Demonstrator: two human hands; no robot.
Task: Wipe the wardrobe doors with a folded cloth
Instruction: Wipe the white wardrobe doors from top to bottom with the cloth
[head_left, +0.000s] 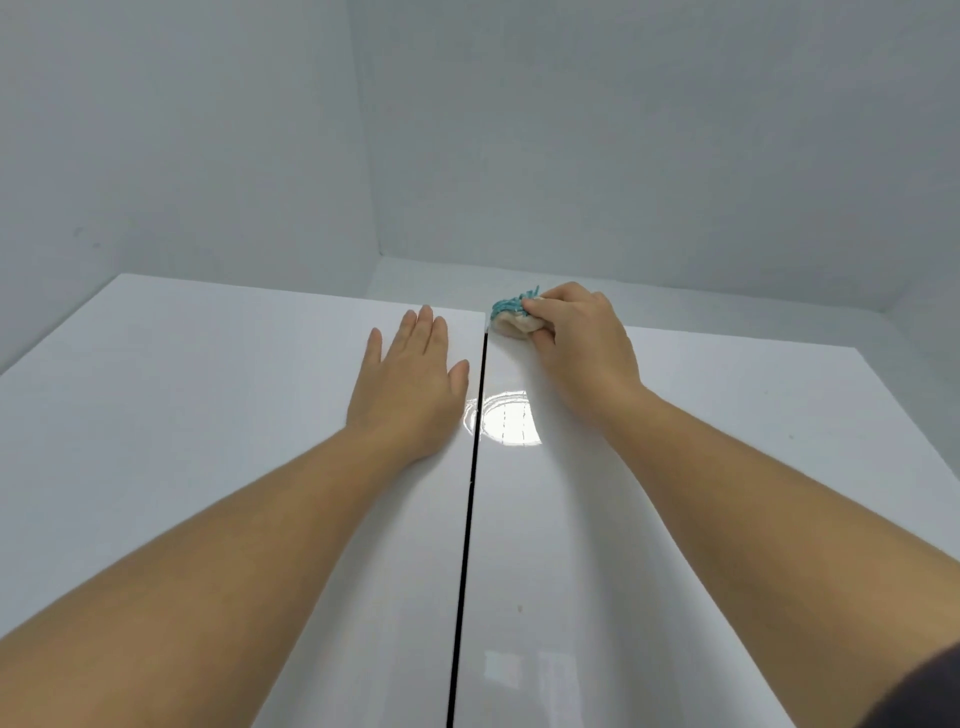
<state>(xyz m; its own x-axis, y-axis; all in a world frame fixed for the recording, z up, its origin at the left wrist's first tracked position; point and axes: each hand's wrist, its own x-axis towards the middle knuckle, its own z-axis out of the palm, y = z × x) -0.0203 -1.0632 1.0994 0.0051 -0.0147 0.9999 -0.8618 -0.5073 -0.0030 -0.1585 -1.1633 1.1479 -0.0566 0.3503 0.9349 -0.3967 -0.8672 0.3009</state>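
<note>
Two glossy white wardrobe doors fill the view, the left door (208, 415) and the right door (727, 467), split by a thin dark gap (470, 493). My left hand (408, 379) lies flat on the left door near its top, fingers straight, just left of the gap. My right hand (582, 338) grips a folded cloth (511, 314), cream with a teal fringe, and holds it against the top left corner of the right door, beside the gap.
Pale grey walls and ceiling (623, 130) rise above the doors' top edge. A bright lamp reflection (509, 418) shines on the right door below my right hand. A dark sleeve (924, 686) shows at the bottom right corner.
</note>
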